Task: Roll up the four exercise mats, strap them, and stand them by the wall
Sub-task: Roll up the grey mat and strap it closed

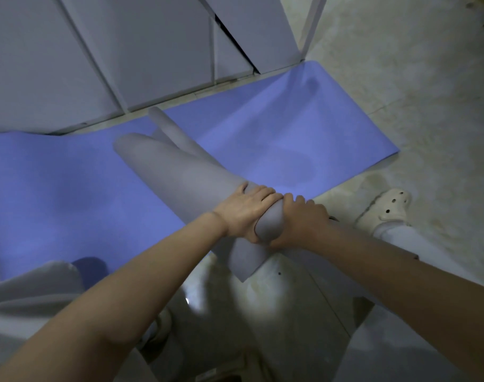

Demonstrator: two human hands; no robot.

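A pale, mottled floor [417, 78] fills the right of the frame, with grey cabinet panels [70, 51] across the upper left. A blue mat [56, 188] lies flat on the floor, spanning the middle from the left edge to the right of centre. On top of it, running diagonally from upper centre toward the middle, is a grey mat [180, 166], loosely rolled into an uneven tube with a second fold poking out at its far end and a loose flap hanging at the near end. The left hand [243, 213] and right hand [301, 219] both curl around the near end, fingers meeting on top. A white clog [386, 208] shows at right
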